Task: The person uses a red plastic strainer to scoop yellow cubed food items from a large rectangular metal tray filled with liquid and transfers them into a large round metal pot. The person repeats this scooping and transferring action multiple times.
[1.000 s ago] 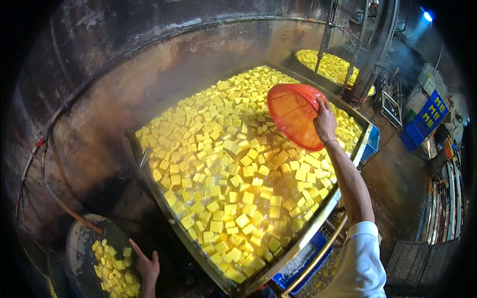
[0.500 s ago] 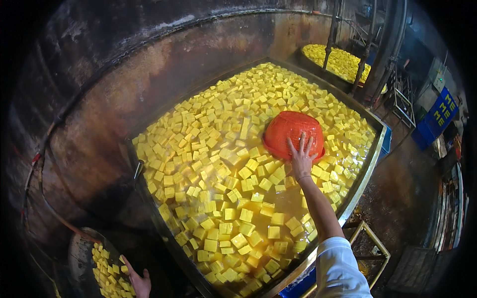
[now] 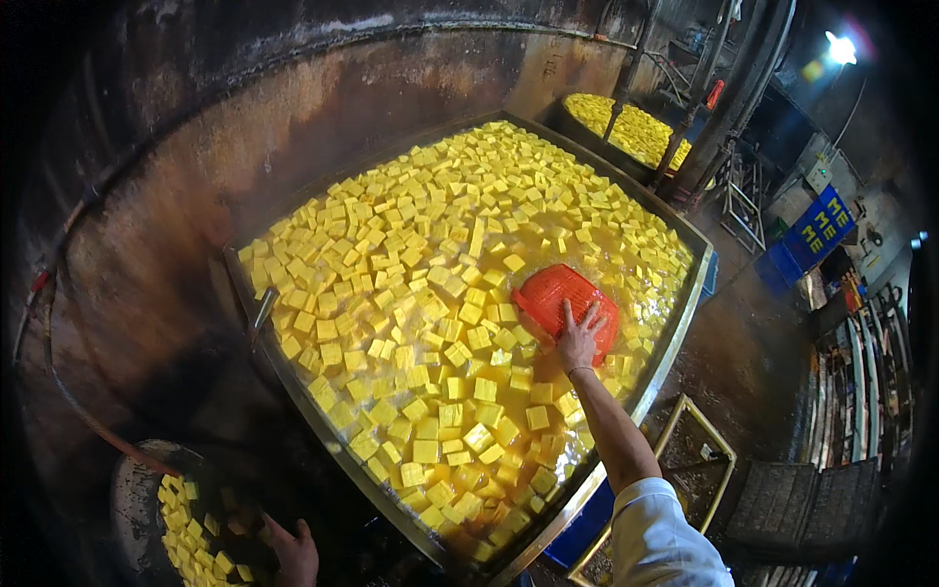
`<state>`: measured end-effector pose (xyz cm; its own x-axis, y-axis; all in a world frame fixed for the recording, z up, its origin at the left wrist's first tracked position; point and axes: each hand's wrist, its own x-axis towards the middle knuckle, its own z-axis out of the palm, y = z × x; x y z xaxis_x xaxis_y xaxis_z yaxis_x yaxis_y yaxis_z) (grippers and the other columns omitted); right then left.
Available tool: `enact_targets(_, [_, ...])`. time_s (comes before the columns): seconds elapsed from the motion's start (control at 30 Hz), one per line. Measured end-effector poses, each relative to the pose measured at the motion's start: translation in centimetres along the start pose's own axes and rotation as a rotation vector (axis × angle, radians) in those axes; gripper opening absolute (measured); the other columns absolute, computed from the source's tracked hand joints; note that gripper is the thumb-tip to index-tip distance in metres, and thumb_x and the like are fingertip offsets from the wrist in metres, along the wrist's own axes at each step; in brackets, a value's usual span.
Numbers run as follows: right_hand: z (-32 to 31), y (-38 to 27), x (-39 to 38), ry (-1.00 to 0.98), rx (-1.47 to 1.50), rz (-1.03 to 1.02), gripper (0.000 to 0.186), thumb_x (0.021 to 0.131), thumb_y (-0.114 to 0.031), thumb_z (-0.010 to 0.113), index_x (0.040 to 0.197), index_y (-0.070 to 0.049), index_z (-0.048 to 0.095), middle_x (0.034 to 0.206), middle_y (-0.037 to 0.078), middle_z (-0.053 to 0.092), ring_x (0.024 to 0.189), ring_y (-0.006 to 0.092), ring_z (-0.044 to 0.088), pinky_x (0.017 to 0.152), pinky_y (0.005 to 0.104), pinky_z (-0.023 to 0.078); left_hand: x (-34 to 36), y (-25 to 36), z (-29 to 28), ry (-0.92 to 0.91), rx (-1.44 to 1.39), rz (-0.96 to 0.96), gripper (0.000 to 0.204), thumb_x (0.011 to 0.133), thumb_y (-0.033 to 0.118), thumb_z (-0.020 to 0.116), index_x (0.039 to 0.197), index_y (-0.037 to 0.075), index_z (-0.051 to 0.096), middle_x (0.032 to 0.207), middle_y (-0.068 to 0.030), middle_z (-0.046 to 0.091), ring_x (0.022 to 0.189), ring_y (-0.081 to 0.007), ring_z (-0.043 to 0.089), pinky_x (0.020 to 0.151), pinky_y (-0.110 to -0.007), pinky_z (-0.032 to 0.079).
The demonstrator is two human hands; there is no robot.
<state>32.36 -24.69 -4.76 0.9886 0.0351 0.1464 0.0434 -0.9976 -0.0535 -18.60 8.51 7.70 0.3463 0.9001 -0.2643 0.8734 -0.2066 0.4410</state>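
1. Basket [image 3: 567,303] sits upside down in the vat [image 3: 675,342], at 3 o'clock among yellow cubes [image 3: 421,323].
2. Your right hand [image 3: 579,338] presses it flat, fingers spread.
3. Your left hand [image 3: 293,553] is open by the bin [image 3: 132,499] at 7 o'clock.
4. Next, tip and scoop, I think.

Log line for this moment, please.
right hand: pressing red basket into vat of yellow cubes | left hand: beside bucket

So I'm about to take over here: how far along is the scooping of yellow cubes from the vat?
Done: a bucket by the left hand already holds some cubes. In hand: the right hand presses an orange basket down among the floating cubes. Left: nearly everything, since the vat is covered edge to edge and a second vat behind looks full too.
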Motion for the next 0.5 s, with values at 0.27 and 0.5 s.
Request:
enact_targets(0.27, [-3.1,-4.5,-6.0,-0.160,0.164,0.284,0.080,0.081,-0.029,0.066,0.149,-0.031,0.025,0.150,0.038,0.005,0.127,0.0699,0.020,0.087,0.0621,0.049,0.2,-2.6,2.2,0.106,-0.191,0.344,0.073,0.088,0.002,0.053,0.147,-0.009,0.012,0.135,-0.0326,0.043,0.123,-0.0416,0.048,0.105,-0.041,0.037])
enact_targets(0.5, [-4.4,-5.2,-6.6,-0.397,0.168,0.365,0.089,0.073,-0.030,0.069,0.150,-0.022,0.024,0.134,0.039,0.038,0.113,0.0521,0.053,0.088,0.0457,0.052,-1.2,1.5,-1.0,-0.117,-0.330,0.176,0.072,0.090,0.004,0.055,0.147,-0.008,0.014,0.148,-0.0297,0.030,0.136,-0.0385,0.036,0.111,-0.039,0.029])
